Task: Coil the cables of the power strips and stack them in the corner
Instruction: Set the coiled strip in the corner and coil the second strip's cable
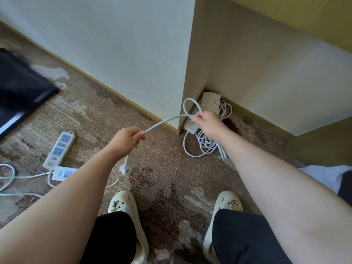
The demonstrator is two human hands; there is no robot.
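White cable (167, 120) runs taut-ish in a shallow arc between both hands, above the carpet (162, 168). The right hand (208, 124) has its fingers curled round a bunch of cable loops; one loop (190, 105) stands up above the fist and the rest of the coil (206, 143) hangs and spreads on the carpet below it. The left hand (126, 139) pinches the cable between thumb and curled fingers, and a blurred plug end (123, 167) dangles under it.

Just behind the right hand, a white strip (210, 101) lies in the corner where the two walls meet, with cable coiled round it.

Well to the left on the carpet lie two more strips: a long one with blue sockets (60, 149) and a short one (63, 173) touching its near end, their cables (11, 178) loose and uncoiled.

Two cream clogs (123, 203) show at the bottom, and a black case (21, 82) sits far left.
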